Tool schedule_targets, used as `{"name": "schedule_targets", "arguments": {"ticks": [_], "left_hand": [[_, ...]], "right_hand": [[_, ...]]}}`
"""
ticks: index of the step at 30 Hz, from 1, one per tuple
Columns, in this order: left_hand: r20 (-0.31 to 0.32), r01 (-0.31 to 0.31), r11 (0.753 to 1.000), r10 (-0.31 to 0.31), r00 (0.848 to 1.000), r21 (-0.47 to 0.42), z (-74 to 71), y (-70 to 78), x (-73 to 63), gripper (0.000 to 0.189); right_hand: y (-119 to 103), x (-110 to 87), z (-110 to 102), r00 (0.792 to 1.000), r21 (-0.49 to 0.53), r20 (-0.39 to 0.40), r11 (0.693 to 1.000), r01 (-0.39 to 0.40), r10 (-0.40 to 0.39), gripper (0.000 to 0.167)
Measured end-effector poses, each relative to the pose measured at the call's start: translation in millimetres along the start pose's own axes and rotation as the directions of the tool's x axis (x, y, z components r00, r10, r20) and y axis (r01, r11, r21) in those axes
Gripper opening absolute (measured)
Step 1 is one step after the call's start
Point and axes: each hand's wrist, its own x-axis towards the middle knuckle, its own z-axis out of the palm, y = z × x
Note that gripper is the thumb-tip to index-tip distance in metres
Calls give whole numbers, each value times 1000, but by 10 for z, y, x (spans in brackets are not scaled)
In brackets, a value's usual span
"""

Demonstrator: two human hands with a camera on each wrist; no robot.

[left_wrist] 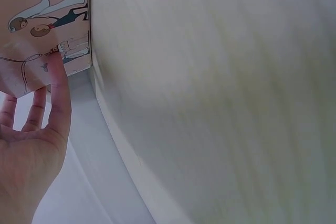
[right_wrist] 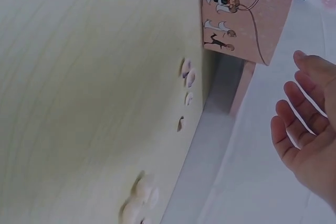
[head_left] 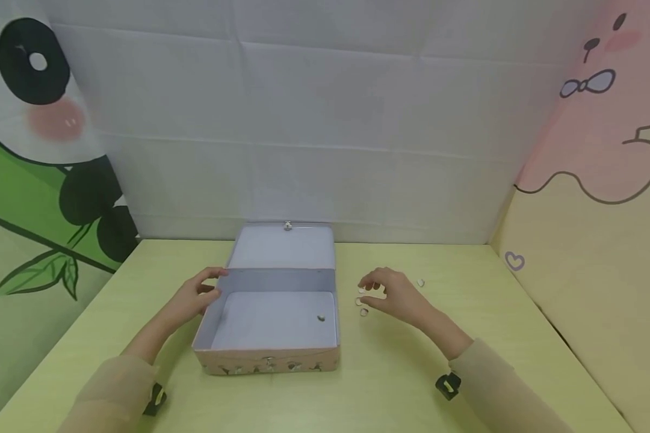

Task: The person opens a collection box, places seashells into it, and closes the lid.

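Observation:
My left hand point(head_left: 196, 296) rests at the left side of a hinged-lid box point(head_left: 268, 361), its fingertips touching the wall near the rim. In the left wrist view, one fairly straight finger point(left_wrist: 60, 95) lies against the pink printed side. The lid point(head_left: 283, 246) stands back, and one small shell-like piece point(head_left: 321, 318) lies inside. To the right of the box, my right hand point(head_left: 395, 296) hovers with curved fingers and the thumb apart, nothing visible between them. Below it are several small pale shells point(head_left: 364, 312); the right wrist view shows them on the table, some purplish point(right_wrist: 190, 77).
Another small shell point(head_left: 420, 282) lies farther right, behind the right hand. Larger, blurred pale pieces point(right_wrist: 144, 187) show low in the right wrist view. The yellow table point(head_left: 390, 385) ends at a white cloth backdrop point(head_left: 325, 120), with printed cartoon panels left and right.

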Motion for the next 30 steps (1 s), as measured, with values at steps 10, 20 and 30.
{"name": "schedule_targets", "arguments": {"ticks": [10,20,30], "left_hand": [[-4,-7,1000,7,1000,1,-10,16,-11,41],[3,18,1000,-18,1000,-4,4,42,1,42],[1,21,1000,-21,1000,2,-17,36,-11,44]], "right_hand": [[239,-87,127,996,-15,71,998,-55,56,27],[393,-87,290,982,-6,189,1000,-2,3,22],[490,3,437,957,6,282,997,-75,71,27]]}}
